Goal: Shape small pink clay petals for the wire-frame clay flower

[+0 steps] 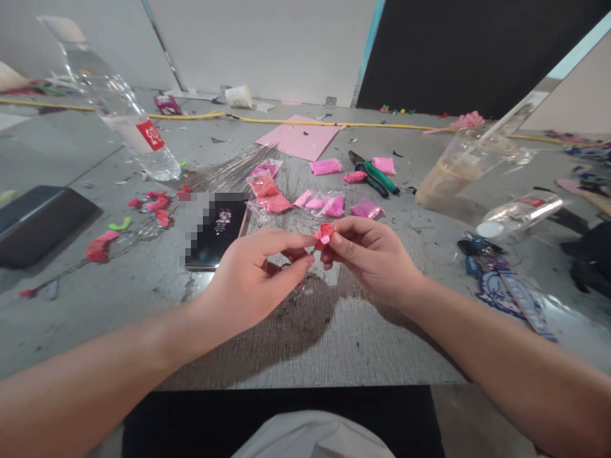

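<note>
A small red and pink clay flower (325, 234) is held above the table between both hands. My right hand (370, 254) pinches it from the right with thumb and forefinger. My left hand (267, 267) is closed at its left side, the forefinger touching it and the thumb just below. A thin wire seems to hang under the left fingers; its run is partly hidden. Just beyond the hands lie plastic packets of pink clay (327, 203) and orange-red clay (267, 191). A phone (217, 232) with a lit screen lies by my left hand.
Behind lie a bundle of thin wires (233, 166), green-handled pliers (379, 178) and a pink sheet (300, 137). A water bottle (128, 114) stands left, near red clay pieces (155, 202). Right are a drink cup (453, 168), a lying bottle (522, 213) and keys with charms (482, 254).
</note>
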### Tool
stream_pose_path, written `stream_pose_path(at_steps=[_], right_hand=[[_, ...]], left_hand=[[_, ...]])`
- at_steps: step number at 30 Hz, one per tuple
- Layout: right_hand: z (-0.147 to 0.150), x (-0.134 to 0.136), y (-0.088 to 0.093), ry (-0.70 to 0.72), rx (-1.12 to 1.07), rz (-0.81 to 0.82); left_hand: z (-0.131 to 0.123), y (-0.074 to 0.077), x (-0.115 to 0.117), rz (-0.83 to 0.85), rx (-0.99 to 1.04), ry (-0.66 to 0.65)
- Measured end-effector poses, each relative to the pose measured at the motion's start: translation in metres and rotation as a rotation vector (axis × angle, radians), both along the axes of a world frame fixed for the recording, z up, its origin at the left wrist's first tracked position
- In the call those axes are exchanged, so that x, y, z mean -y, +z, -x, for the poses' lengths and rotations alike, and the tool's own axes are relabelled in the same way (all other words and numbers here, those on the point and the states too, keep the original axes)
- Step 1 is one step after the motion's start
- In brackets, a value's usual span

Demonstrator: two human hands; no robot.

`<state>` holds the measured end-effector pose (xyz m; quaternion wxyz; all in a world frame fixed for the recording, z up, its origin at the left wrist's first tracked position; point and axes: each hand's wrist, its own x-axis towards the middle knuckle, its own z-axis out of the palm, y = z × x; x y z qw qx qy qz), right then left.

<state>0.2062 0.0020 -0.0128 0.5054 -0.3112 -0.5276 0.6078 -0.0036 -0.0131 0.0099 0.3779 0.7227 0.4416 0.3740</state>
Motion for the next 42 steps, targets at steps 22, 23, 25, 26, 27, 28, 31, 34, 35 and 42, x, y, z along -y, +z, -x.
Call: stream_pose_path(at_steps=[22, 23, 25, 26, 27, 28, 31, 34, 35, 42], right_hand=[[-0.056, -0.061, 0.003, -0.6, 0.269, -0.099], [-0.061, -0.065, 0.002, -0.622, 0.299, -0.13], [-0.07, -0.073, -0.003, -0.654, 0.376, -0.161], [-0.073, -0.076, -0.006, -0.657, 0.416, -0.169], [-0.075, -0.079, -0.009, -0.648, 0.459, -0.177], [-0.077, -0.082, -0.012, -0.632, 0.498, -0.187], [-0.078, -0.085, -0.019, -0.609, 0.677, -0.321], [-0.076, -0.082, -0.018, -0.566, 0.987, -0.517], [-0.076, -0.081, -0.017, -0.536, 1.064, -0.56], [-0.076, -0.08, -0.013, -0.469, 1.195, -0.637]], left_hand=[[0.007, -0.021, -0.031, 0.101, -0.395, -0.073], [0.008, -0.022, -0.033, 0.101, -0.413, -0.077], [0.007, -0.022, -0.034, 0.083, -0.437, -0.073], [0.007, -0.022, -0.034, 0.069, -0.443, -0.072], [0.006, -0.022, -0.034, 0.055, -0.445, -0.07], [0.006, -0.023, -0.033, 0.042, -0.444, -0.067], [0.007, -0.026, -0.032, 0.006, -0.442, -0.052], [0.009, -0.028, -0.03, -0.044, -0.466, -0.053], [0.009, -0.028, -0.029, -0.048, -0.472, -0.062], [0.011, -0.01, -0.03, -0.086, -0.511, -0.063]])
